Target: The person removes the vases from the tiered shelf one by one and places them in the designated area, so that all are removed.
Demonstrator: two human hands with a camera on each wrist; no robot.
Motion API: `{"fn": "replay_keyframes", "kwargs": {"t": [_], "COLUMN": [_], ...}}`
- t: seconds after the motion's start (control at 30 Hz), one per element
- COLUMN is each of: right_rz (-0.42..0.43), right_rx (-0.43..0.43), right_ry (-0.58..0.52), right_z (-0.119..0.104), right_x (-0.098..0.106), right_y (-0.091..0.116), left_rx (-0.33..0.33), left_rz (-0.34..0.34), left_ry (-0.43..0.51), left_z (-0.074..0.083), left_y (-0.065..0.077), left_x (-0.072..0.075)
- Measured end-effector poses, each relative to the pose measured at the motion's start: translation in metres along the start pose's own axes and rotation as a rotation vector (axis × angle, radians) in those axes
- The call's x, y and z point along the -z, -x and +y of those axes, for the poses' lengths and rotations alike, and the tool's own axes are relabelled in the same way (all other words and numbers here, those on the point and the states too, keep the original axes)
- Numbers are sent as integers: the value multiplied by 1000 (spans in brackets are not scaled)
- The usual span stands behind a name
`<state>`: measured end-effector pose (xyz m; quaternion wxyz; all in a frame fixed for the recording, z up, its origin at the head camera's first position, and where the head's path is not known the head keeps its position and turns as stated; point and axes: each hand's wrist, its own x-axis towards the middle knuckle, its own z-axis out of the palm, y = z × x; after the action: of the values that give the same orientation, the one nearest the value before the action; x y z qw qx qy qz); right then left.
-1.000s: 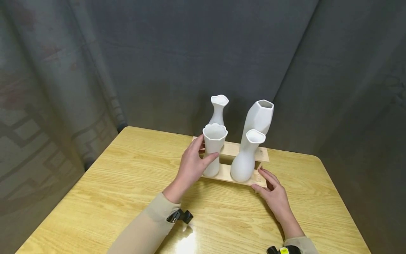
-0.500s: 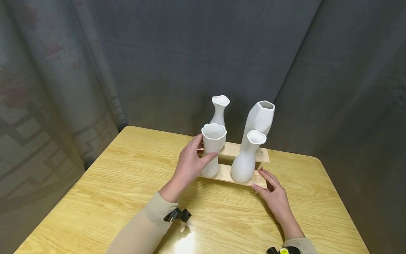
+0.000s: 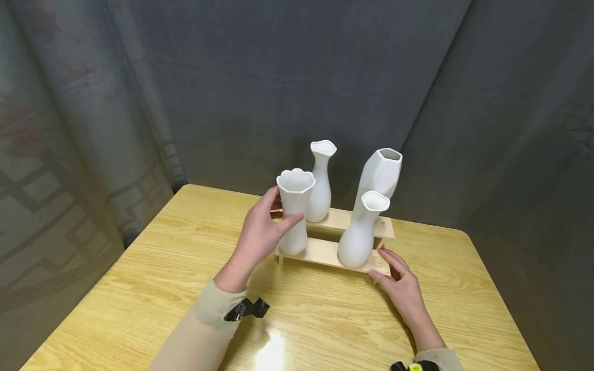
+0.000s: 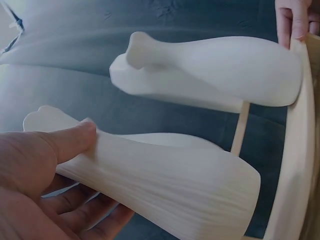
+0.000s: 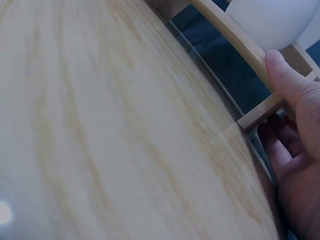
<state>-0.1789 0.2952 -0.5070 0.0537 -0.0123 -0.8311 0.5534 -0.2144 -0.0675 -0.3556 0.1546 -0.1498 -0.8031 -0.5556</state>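
My left hand (image 3: 260, 231) grips a white vase with a scalloped rim (image 3: 295, 202), thumb in front and fingers behind. In the left wrist view this vase (image 4: 180, 180) leans, with a gap between its base and the lower step of a two-tier wooden stand (image 3: 322, 251). My right hand (image 3: 405, 289) holds the right end of that step; in the right wrist view the thumb rests on its front edge and the fingers are partly hidden behind it. Close by on the lower step stands a white vase with a round belly (image 3: 356, 243).
On the upper step stand a slim white vase (image 3: 318, 198) at the left and a faceted white vase (image 3: 378, 174) at the right. The stand sits near the back of a wooden table (image 3: 185, 247). Grey curtains (image 3: 278, 87) hang behind and at both sides.
My left hand has moved left and slightly up with the scalloped vase, showing more of the slim vase and of the stand's left end. The right hand stays at the step's right end.
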Motion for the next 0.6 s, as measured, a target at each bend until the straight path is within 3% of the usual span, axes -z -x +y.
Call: {"fn": "replay_keyframes", "kwargs": {"t": [0.3,0.6], "right_rz": [-2,-3], "right_rx": [-5,-2], "right_ry": [-12,2], "right_z": [-4,-5], "right_x": [-2,-1], "right_y": [4,3], "left_rx": [-10,3], "left_rz": [32,68], "left_ry": [-50,-70], "left_z": [0,-13], "left_y": [0,-1], "left_x": [18,37]}}
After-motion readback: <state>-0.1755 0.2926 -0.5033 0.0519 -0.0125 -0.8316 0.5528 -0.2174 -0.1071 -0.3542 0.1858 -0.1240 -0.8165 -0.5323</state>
